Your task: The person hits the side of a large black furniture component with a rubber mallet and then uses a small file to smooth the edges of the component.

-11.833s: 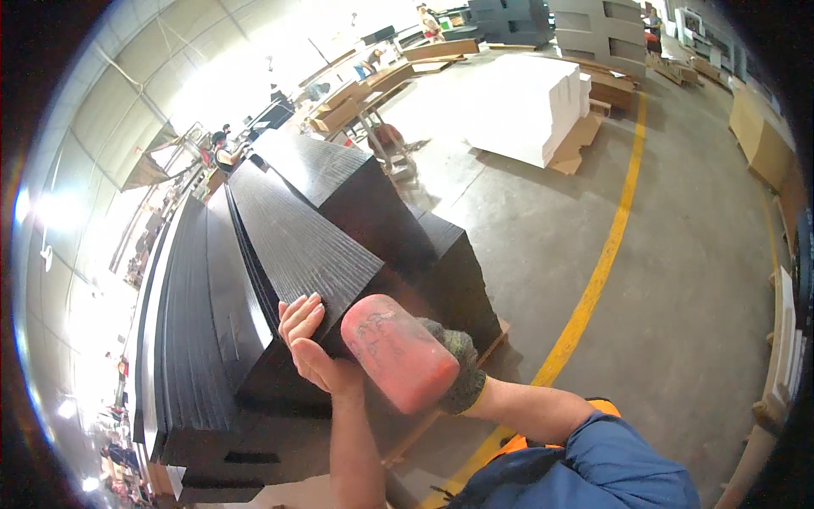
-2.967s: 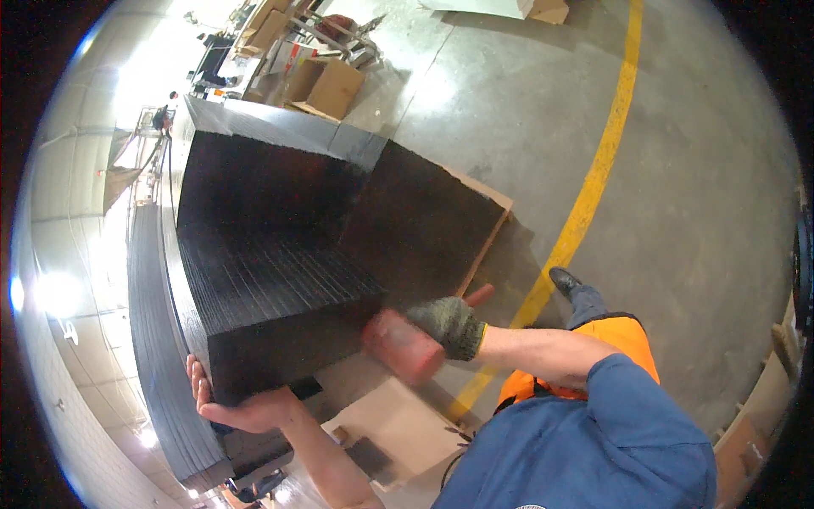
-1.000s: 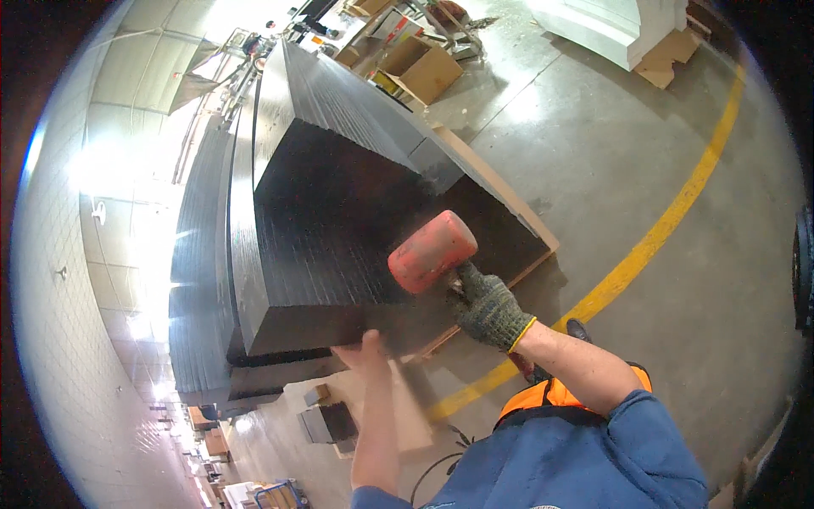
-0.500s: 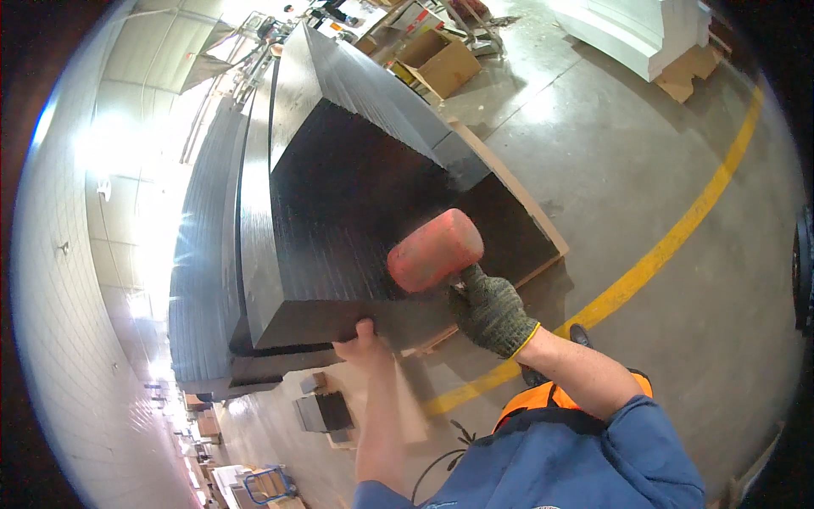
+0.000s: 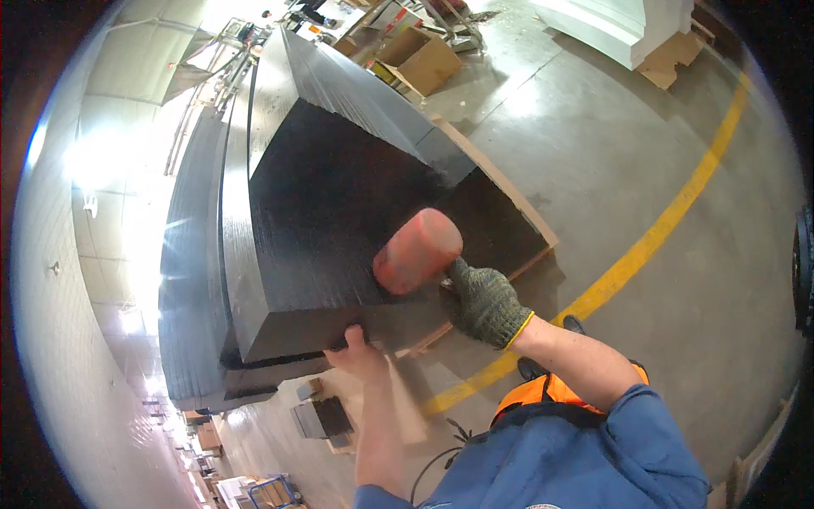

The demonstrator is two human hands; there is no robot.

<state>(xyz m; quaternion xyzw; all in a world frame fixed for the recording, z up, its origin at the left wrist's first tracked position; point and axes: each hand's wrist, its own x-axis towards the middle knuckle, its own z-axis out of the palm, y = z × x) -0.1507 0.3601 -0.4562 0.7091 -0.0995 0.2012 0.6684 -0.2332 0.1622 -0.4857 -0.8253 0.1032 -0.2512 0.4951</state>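
Note:
My right hand (image 5: 483, 301), in a grey knit glove, grips the handle of a red rubber mallet (image 5: 417, 251) whose head is against the near face of a stack of black panels (image 5: 331, 204). My bare left hand (image 5: 358, 349) holds the lower near edge of that stack, fingers curled over the corner. The panels stand on edge, packed tight, on a wooden pallet (image 5: 509, 212).
More black panel stacks (image 5: 191, 280) run along the left. A yellow floor line (image 5: 653, 242) crosses the concrete at right. Cardboard boxes (image 5: 420, 59) and a white block stack (image 5: 619, 25) lie farther off. A small dark box (image 5: 320, 417) sits on the floor below the stack.
The mallet head has moved down and closer to the panel face. My left hand has shifted up onto the stack's lower edge.

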